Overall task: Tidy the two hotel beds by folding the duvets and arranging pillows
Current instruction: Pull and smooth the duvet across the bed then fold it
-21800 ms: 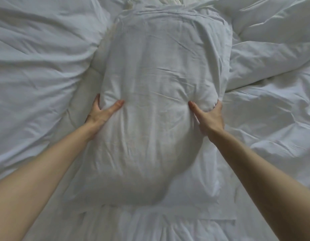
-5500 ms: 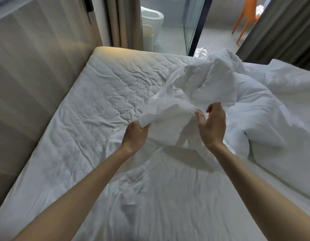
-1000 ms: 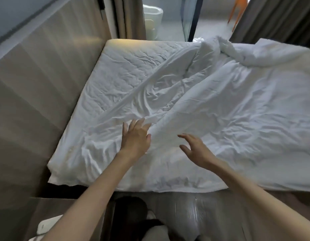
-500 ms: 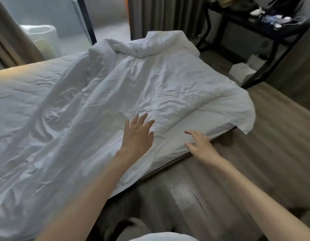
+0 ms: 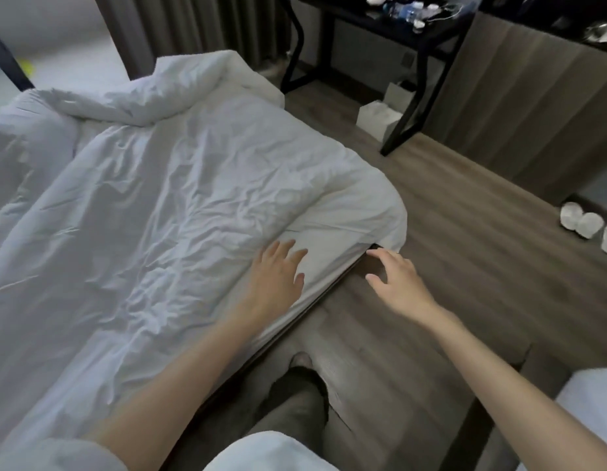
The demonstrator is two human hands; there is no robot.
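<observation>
duvet [image 5: 179,198] spread rumpled across bed, left-centre frame, far end bunched upper left, probably laid out for folding. left hand [image 5: 278,270] fingers splayed, empty, over near edge; contact unclear. right hand [image 5: 395,280] open, empty, near the lower-right corner over floor [image 5: 465,232]

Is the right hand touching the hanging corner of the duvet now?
Cannot tell. In the head view the right hand reaches right up to the corner of the duvet; neither contact nor a gap shows plainly.
</observation>
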